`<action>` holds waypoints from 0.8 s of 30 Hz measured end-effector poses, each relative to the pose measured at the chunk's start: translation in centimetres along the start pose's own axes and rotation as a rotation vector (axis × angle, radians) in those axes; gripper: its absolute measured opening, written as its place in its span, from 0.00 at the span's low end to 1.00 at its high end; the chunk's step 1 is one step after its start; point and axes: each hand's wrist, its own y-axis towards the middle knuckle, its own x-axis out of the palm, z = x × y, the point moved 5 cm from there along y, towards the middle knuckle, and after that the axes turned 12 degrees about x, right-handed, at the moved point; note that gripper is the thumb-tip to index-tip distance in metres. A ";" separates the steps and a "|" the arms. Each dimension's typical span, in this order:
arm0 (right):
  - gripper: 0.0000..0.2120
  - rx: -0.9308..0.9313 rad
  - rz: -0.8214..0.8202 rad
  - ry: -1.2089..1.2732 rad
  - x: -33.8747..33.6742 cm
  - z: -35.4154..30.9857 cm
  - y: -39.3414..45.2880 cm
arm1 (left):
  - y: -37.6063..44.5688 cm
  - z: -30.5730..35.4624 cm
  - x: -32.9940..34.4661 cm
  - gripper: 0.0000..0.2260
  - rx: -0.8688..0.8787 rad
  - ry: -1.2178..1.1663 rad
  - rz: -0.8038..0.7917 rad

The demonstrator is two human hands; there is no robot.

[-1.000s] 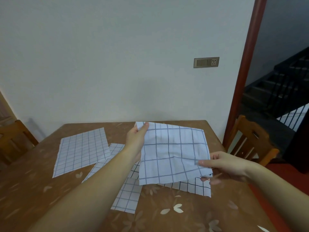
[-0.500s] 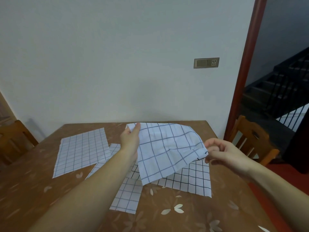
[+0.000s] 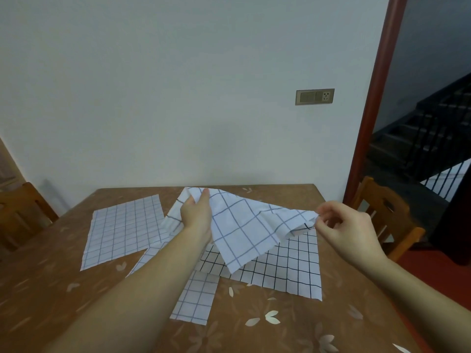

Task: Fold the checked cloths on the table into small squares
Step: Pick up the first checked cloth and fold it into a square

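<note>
A brown table (image 3: 63, 296) with a pale petal pattern carries all the cloths. Nearest the front edge, a narrow blue-checked cloth (image 3: 196, 299) lies flat, its far part hidden under a black-checked cloth (image 3: 285, 266) that is spread toward the right edge. Above both, a large-checked blue cloth (image 3: 242, 225) is held clear of the surface; its lowest corner hangs over the black-checked cloth and part of that cloth is hidden by it. The left hand (image 3: 196, 212) is curled around the far left corner of the held cloth, thumb on top and the fingers hidden behind the fabric. The right hand (image 3: 349, 225) pinches the bunched right corner between thumb and fingertips, the other fingers loosely curled. The left forearm crosses the narrow cloth and covers its middle. Toward the far left corner, a fine-checked blue cloth (image 3: 125, 228) lies flat and unfolded, its right edge just beside the held cloth. A wooden chair (image 3: 387, 215) stands beyond the right edge, another chair (image 3: 23, 215) beyond the left. Behind the far edge a white wall carries a switch plate (image 3: 314, 96); a red door frame (image 3: 374, 98) and a dark staircase (image 3: 433, 128) are seen to its right.
</note>
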 end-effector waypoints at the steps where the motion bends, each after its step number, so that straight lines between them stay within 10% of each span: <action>1: 0.06 -0.015 0.000 -0.016 0.0 -0.1 0.0 | 0.1 -0.1 0.0 0.11 0.007 0.007 -0.002; 17: 0.09 -0.094 0.087 -0.202 0.2 0.0 -1.4 | -0.1 -0.5 -0.1 0.23 -0.044 -0.051 0.090; 24: 0.29 0.754 -0.736 0.855 3.7 2.4 -1.2 | -0.4 0.5 1.4 0.05 -0.058 -0.134 -0.119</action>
